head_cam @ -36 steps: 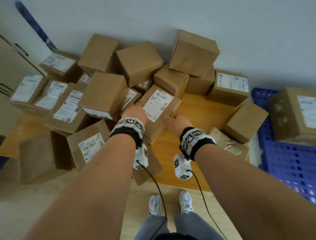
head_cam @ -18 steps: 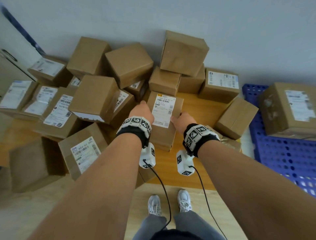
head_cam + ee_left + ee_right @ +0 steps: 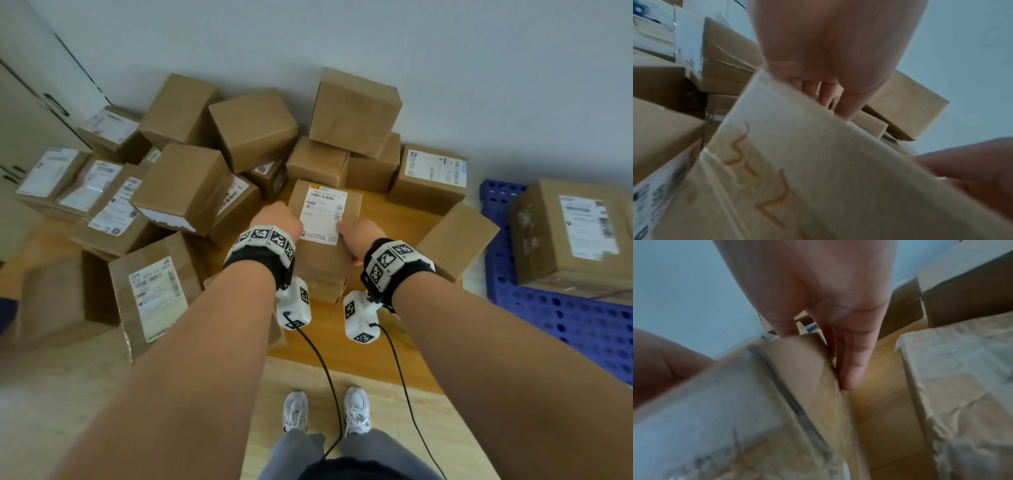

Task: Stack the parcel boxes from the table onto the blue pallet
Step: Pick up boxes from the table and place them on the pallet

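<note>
1. Left hand (image 3: 279, 219) and right hand (image 3: 356, 236) clamp the labelled box (image 3: 325, 240) by opposite sides, fingers (image 3: 851, 366) straight down its right wall, thumb on top.
2. Box sits mid-desk (image 3: 387, 315), in front of the pile (image 3: 253, 130). Keep palms pressed level; lift straight up to clear neighbours.
3. Swing right to the pallet (image 3: 561, 318); set flush beside the big box (image 3: 565, 236) there.
</note>
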Demonstrator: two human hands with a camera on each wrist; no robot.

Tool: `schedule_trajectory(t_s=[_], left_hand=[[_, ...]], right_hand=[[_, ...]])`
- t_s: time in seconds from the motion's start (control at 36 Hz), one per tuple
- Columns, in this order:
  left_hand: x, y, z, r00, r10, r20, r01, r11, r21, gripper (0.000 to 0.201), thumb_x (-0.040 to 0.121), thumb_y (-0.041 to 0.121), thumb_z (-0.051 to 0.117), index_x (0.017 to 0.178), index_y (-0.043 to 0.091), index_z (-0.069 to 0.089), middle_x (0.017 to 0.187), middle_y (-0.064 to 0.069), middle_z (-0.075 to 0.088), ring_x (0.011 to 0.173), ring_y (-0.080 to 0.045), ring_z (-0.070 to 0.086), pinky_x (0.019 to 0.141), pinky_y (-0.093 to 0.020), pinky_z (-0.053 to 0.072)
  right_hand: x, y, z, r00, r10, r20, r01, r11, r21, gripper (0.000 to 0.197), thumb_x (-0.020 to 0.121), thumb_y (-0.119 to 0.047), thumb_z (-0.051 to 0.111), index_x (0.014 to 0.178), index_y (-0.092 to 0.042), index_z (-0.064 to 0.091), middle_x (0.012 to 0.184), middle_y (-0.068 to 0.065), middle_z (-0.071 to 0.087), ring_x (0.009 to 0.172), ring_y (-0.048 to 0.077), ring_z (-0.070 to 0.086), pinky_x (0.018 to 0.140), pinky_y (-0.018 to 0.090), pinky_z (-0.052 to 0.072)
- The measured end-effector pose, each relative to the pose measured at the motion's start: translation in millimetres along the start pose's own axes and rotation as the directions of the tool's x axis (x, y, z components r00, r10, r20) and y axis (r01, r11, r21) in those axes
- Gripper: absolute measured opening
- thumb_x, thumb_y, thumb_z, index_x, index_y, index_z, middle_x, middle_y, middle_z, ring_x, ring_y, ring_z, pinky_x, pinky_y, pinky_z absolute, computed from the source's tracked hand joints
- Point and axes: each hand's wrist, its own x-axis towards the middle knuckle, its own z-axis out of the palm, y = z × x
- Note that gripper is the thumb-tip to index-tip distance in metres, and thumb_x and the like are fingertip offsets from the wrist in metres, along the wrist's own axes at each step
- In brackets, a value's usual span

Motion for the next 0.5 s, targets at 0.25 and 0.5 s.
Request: schedule_trajectory(t_s=[0.25,0.5], left_hand=[[-35,8,-20,0.992,-0.006,-0.125,0.0,0.999,-0.048,0.022,0.091,0.023,0.052,0.107,0.012,0.06,0.11,-0.011,0.061,0.093,-0.027,0.058,0.072,-0.034,0.043],[-78,26,-36,0.958,0.118,-0.261,-0.144,0.986,-0.083,0.023,0.091,0.023,0.049,0.11,0.013,0.058,0.11,-0.01,0.062,0.092,-0.027,0.059,0.074,-0.034,0.044]], right_hand=[[-28,-7,-26,0.991,-0.133,0.0,0.133,0.991,-0.02,0.051,0.098,-0.048,0.045,0.124,-0.006,0.055,0.118,0.013,0.065,0.104,0.031,0.064,0.092,0.043,0.054],[-71,2,-60,0.975,-0.195,-0.106,0.201,0.979,0.046,0.052,0.098,-0.047,0.045,0.128,-0.004,0.052,0.12,0.013,0.064,0.107,0.03,0.062,0.094,0.043,0.052]])
